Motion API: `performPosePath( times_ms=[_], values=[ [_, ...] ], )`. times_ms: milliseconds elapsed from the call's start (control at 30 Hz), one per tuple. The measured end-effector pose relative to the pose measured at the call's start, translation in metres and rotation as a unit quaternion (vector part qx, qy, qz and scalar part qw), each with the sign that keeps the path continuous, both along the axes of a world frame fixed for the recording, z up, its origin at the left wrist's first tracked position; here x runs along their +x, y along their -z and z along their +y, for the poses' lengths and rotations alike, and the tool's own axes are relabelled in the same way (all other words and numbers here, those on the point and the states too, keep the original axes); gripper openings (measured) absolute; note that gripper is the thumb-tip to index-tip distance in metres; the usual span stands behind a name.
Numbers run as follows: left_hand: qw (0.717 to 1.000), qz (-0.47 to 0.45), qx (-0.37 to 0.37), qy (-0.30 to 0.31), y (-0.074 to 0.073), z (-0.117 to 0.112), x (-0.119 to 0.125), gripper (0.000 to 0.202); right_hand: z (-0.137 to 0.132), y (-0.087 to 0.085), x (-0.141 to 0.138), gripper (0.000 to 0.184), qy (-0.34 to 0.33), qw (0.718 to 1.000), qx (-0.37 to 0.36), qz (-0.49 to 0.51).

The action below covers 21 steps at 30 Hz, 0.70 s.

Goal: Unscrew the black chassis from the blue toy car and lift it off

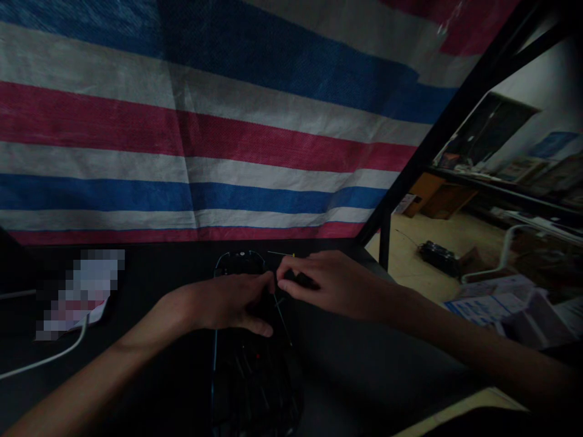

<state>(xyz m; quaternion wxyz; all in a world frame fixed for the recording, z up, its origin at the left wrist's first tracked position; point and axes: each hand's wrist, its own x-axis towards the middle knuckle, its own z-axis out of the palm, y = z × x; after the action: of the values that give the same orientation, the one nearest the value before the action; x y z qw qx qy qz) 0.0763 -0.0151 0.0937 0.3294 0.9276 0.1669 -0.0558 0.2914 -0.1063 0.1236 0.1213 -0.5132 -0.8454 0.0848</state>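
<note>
A dark, flat, elongated device (255,376) with thin wires lies on the black table (364,364) in front of me. My left hand (230,303) rests on top of the device, fingers curled, thumb along its lower side. My right hand (319,282) meets it from the right, its fingertips pinching a small dark part at the device's upper end, close to a thin wire (282,318). The light is dim, so the part between the fingers is hard to make out.
A red, white and blue striped tarp (204,121) hangs behind the table. A white cable (54,355) and a blurred flat item (86,291) lie at the left. A black frame post (385,243) marks the table's right side; beyond it are floor, shelves and boxes.
</note>
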Motion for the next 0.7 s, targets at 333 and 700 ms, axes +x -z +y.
performPosePath(
  times_ms=[333, 700],
  values=[
    [0.999, 0.018, -0.037, -0.017, -0.0004, 0.0000, 0.0000, 0.056, 0.0012, 0.0009, -0.0030, 0.028, -0.027, 0.999, 0.020, 0.041],
    [0.999, 0.036, -0.025, -0.020, -0.0037, -0.0012, 0.0005, 0.058, 0.0003, 0.0033, -0.0044, 0.027, -0.039, 0.997, 0.031, 0.060]
  ],
)
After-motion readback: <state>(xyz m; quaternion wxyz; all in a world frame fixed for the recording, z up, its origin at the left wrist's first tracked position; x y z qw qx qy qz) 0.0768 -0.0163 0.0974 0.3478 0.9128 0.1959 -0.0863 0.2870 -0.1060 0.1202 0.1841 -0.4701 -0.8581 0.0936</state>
